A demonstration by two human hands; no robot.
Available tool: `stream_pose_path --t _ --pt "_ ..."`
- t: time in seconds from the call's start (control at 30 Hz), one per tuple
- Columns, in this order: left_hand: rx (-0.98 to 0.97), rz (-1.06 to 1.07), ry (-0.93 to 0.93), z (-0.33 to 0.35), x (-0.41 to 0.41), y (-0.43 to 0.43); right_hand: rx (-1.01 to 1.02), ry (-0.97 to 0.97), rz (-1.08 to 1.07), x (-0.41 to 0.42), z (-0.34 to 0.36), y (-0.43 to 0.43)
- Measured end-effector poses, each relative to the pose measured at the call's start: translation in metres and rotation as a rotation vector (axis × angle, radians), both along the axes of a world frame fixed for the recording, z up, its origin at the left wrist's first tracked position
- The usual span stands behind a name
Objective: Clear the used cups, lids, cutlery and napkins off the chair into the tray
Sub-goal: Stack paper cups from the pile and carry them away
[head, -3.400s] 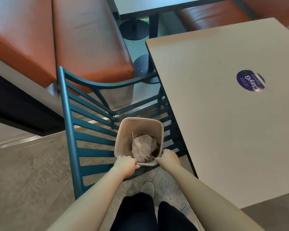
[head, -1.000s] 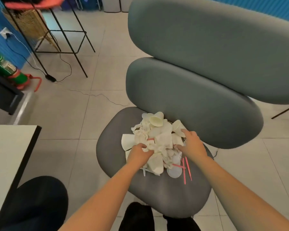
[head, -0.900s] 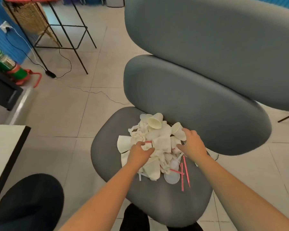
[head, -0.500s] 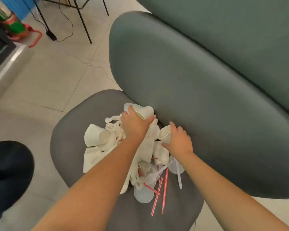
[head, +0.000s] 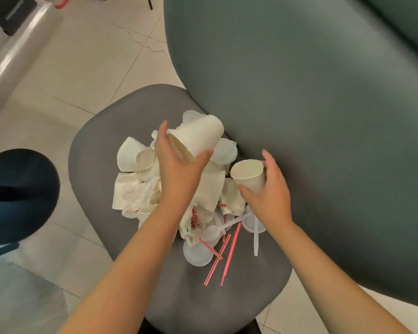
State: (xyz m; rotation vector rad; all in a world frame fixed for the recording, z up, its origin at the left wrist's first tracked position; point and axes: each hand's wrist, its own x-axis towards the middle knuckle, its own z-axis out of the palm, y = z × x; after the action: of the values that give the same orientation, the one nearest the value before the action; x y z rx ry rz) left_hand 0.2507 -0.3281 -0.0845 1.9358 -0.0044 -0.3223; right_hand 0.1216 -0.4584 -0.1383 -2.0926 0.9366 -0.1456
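While gripping, hands [head: 179, 162] round cups [head: 198, 138].

Café seating area, padded grey chair [head: 227, 297], tiled floor [head: 82, 68]

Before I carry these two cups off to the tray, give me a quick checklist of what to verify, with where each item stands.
1. Left hand has a firm grip on the larger paper cup, held tilted on its side: ok.
2. Right hand has a grip on the smaller paper cup, mouth up: ok.
3. Both cups are lifted free of the pile of napkins: cannot tell.
4. Cups are empty: the smaller one looks empty; the larger one cannot tell.
5. Tray is in sight for the drop: not ok, none in view.
6. Chair seat cleared: not ok; lids, red straws and a plastic spoon remain.
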Motion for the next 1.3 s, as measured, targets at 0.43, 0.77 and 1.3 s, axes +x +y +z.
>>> stream_pose_path --t 0.43,0.77,1.3 --pt "-0.196 0.407 0.714 -0.039 -0.181 0.103 0.644 0.141 -0.327 -0.062 -0.032 0.017" --pt "-0.171 0.265 0.665 -0.089 -0.169 0.088 0.822 0.025 -0.242 -0.051 -0.033 0.033" --pt "-0.435 0.261 0.722 -0.103 -0.156 0.075 1.143 -0.110 -0.405 -0.057 -0.044 0.067"
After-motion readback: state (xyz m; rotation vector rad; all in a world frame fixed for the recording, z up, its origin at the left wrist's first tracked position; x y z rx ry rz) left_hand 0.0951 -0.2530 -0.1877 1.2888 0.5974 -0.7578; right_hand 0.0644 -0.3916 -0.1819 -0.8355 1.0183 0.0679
